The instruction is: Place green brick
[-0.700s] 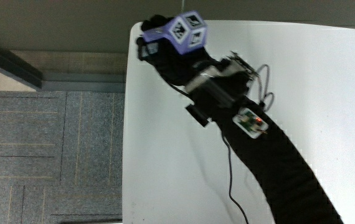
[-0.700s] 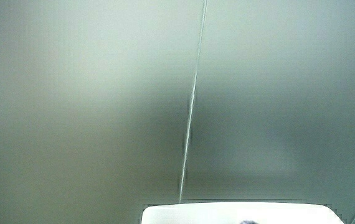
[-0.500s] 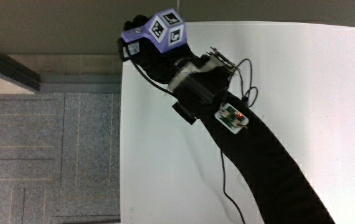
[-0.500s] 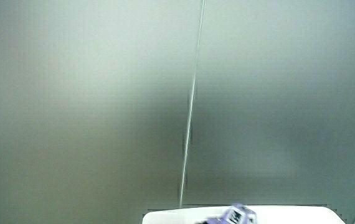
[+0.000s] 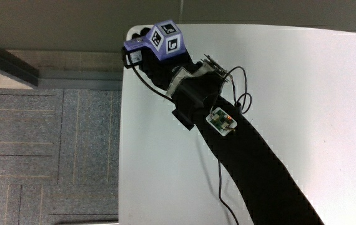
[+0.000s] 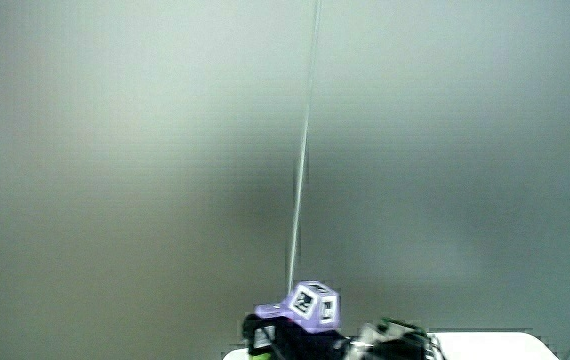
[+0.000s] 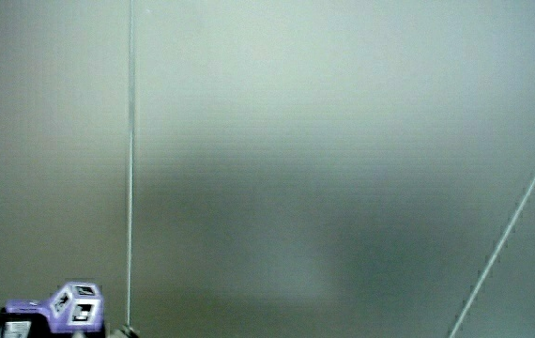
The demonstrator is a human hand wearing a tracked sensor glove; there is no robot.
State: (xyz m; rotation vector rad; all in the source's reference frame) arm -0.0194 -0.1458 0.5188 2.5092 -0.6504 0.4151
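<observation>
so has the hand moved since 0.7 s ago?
Yes. In the main view the hand has crept along the table toward its corner edge, and it now shows more in both side views.

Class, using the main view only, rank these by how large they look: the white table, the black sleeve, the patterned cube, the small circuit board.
1. table
2. sleeve
3. cube
4. circuit board

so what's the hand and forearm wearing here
The hand wears a black glove with a lilac cube on its back, its faces carrying black-and-white square patterns. A black sleeve covers the forearm. At the wrist sit a black strap, thin black cables and a small white circuit board with a red light.
</observation>
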